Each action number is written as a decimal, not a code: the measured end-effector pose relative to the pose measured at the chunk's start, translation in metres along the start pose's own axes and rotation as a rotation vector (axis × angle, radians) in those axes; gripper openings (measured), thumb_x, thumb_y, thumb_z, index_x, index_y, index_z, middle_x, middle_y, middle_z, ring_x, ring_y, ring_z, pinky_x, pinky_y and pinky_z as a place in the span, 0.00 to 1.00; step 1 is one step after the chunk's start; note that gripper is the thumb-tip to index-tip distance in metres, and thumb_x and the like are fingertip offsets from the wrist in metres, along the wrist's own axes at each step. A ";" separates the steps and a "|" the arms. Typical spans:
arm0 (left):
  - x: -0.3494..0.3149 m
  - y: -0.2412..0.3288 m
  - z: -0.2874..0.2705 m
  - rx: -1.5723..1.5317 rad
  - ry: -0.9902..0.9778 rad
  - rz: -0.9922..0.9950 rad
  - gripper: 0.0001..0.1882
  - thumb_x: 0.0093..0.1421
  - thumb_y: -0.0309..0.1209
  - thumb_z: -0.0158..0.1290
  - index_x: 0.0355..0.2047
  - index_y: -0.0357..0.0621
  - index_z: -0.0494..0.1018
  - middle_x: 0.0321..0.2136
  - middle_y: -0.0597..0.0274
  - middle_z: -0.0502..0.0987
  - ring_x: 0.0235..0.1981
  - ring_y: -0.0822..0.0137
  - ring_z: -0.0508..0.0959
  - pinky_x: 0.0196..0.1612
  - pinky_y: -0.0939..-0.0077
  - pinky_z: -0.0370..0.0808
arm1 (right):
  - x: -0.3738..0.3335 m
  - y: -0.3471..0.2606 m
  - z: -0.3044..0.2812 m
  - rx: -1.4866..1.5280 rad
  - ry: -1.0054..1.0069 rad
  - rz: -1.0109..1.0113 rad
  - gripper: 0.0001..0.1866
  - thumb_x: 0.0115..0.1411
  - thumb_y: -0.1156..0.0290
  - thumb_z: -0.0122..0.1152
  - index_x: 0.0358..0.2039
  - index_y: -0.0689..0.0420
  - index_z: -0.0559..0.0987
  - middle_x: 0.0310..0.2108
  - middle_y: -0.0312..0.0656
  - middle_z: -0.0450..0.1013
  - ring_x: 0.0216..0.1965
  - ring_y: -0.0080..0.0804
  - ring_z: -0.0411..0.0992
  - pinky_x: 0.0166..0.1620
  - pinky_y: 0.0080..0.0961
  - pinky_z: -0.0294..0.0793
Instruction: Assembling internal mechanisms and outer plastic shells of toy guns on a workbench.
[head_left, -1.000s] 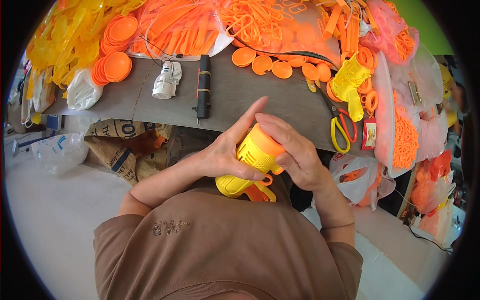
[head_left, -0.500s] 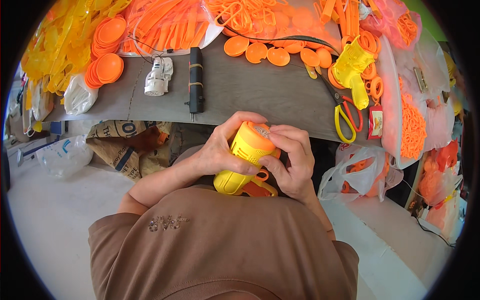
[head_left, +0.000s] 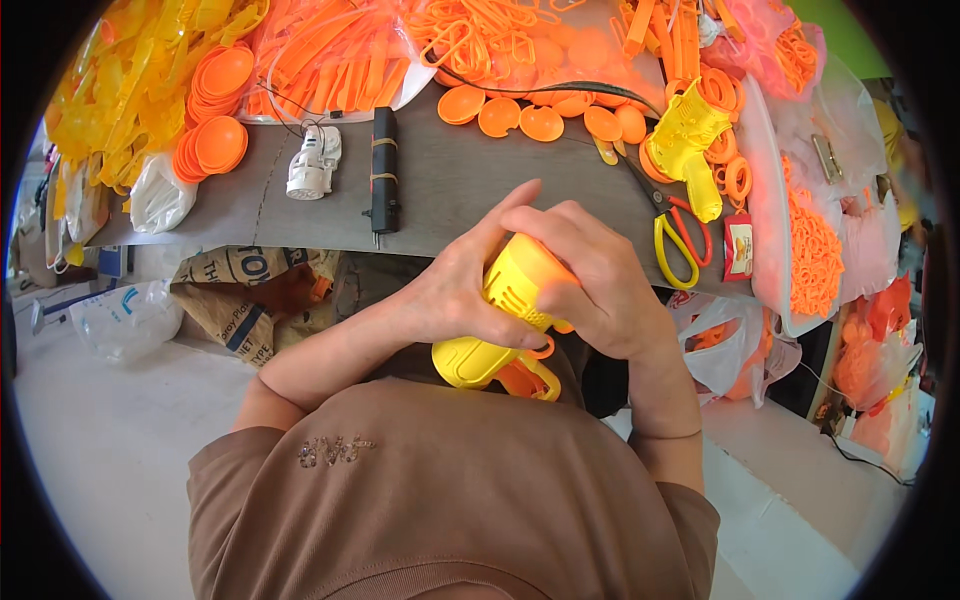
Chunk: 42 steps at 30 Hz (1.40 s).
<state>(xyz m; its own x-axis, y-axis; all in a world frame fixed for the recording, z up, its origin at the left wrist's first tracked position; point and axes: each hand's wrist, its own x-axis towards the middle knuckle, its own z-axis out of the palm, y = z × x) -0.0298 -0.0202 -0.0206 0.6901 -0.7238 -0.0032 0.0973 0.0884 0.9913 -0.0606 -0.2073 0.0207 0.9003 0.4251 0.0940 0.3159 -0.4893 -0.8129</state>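
Clamped around a yellow plastic casing (head_left: 508, 290) with the left hand (head_left: 450, 297) — thumb laid across, index finger stretched away. Cupped over its orange end cap (head_left: 540, 262) with the right hand (head_left: 612, 285), pressed in with bent fingers (head_left: 560, 232). Held tilted between brown shirt (head_left: 440, 470) and desk (head_left: 440, 205) — bent at both elbows.

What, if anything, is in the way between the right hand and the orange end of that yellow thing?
Nothing that I can see: the right hand is right on the orange end. The left hand holds the yellow casing from the other side, not blocking it.
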 end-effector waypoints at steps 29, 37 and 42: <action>-0.014 0.032 -0.037 -0.111 0.174 -0.026 0.24 0.53 0.35 0.58 0.45 0.30 0.67 0.36 0.54 0.74 0.38 0.71 0.73 0.40 0.75 0.71 | -0.001 0.013 0.033 0.203 0.645 0.037 0.30 0.60 0.47 0.38 0.42 0.65 0.67 0.35 0.47 0.67 0.35 0.31 0.67 0.40 0.25 0.67; 0.041 0.053 -0.137 1.007 0.469 0.122 0.13 0.58 0.36 0.51 0.32 0.38 0.77 0.27 0.55 0.76 0.30 0.63 0.75 0.37 0.69 0.71 | 0.003 0.041 0.029 0.432 0.732 0.064 0.26 0.61 0.52 0.38 0.44 0.65 0.67 0.34 0.45 0.69 0.32 0.29 0.70 0.37 0.22 0.69; 0.076 0.029 -0.157 1.632 0.342 0.178 0.13 0.53 0.33 0.49 0.20 0.37 0.75 0.20 0.49 0.76 0.27 0.49 0.76 0.34 0.57 0.72 | 0.002 0.047 0.035 0.332 0.704 0.061 0.25 0.61 0.53 0.39 0.43 0.65 0.68 0.34 0.44 0.69 0.33 0.27 0.68 0.37 0.21 0.67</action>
<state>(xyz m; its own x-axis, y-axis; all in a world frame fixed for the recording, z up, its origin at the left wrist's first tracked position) 0.1386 0.0348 -0.0129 0.7448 -0.5920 0.3079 -0.6384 -0.7664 0.0710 -0.0544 -0.2028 -0.0371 0.9264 -0.2324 0.2964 0.2539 -0.1958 -0.9472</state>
